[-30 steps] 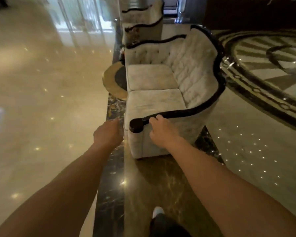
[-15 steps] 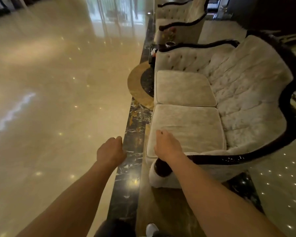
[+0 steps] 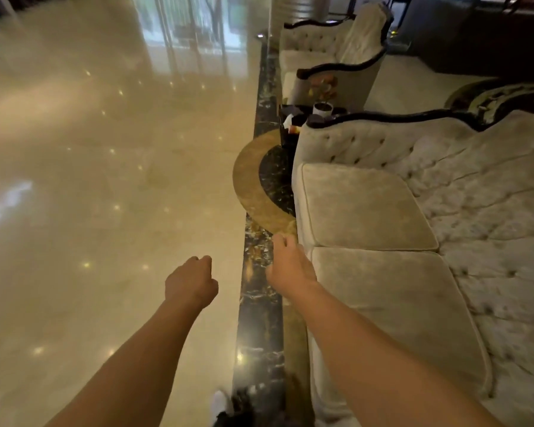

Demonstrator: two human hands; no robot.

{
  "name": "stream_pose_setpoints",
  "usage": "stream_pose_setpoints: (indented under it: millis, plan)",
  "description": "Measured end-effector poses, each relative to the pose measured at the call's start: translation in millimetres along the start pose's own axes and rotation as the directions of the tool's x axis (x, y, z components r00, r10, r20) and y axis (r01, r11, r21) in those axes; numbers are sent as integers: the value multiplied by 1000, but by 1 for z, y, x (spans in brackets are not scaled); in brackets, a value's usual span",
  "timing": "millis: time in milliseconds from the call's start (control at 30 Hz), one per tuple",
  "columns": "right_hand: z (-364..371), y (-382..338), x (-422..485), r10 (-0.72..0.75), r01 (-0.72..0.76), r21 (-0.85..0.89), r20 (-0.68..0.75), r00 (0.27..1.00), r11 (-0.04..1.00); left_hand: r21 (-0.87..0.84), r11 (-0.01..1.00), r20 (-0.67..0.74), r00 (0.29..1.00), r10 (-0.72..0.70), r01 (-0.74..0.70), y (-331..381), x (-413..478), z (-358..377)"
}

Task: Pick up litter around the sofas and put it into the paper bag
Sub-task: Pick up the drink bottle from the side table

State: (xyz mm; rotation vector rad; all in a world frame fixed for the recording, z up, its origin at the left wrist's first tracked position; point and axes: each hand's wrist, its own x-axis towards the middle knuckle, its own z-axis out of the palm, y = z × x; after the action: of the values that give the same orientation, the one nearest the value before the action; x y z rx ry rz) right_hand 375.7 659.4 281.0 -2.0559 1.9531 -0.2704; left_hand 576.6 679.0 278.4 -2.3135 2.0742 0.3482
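Observation:
A cream tufted two-seat sofa with dark wood trim fills the right side. My right hand hovers by the front edge of its seat, fingers curled, holding nothing I can see. My left hand is out over the polished floor to the left, closed in a loose fist and empty. Past the sofa's far arm stands a small dark side table with small items on it, a white scrap and a coloured piece among them. No paper bag is in view.
A second cream sofa stands beyond the side table, which also holds a white pot of flowers. Glossy beige marble floor spreads left, with a dark marble strip along the sofas. My shoe shows at the bottom.
I have walked forward along the sofa's front. My right hand left the sofa's near armrest and now hangs beside the seat cushions. The side table has come closer.

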Motion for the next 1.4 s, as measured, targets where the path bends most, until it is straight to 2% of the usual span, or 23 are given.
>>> stream_pose_setpoints:
  millis: [133, 267, 400, 567, 900, 1133, 1233, 1400]
  plan:
    - [-1, -18, 83, 102, -101, -24, 33, 994, 995, 3, 998, 33, 997, 65, -65, -12, 106, -34]
    - [-3, -12, 180, 219, -219, -40, 0, 976, 975, 2, 979, 60, 977, 203, -204, 8, 205, -47]
    - [4, -11, 301, 236, -236, -42, -6, 972, 971, 23, 960, 75, 958, 277, -279, 23, 325, -47]
    - [-2, -7, 460, 247, -248, 9, 36, 968, 969, 47, 965, 148, 957, 250, -259, 39, 483, -62]
    - [-49, 28, 711, 307, -306, -37, 55, 950, 951, 45, 961, 133, 955, 265, -273, 85, 753, -112]
    - [-47, 71, 892, 342, -338, -58, 92, 935, 939, 33, 935, 161, 925, 343, -353, 146, 959, -99]
    - [-53, 87, 968, 388, -383, -62, 133, 912, 922, -18, 918, 192, 899, 393, -397, 175, 1043, -98]
    - [-68, 115, 1079, 436, -441, -23, 205, 876, 897, -7, 895, 259, 864, 432, -446, 227, 1161, -104]
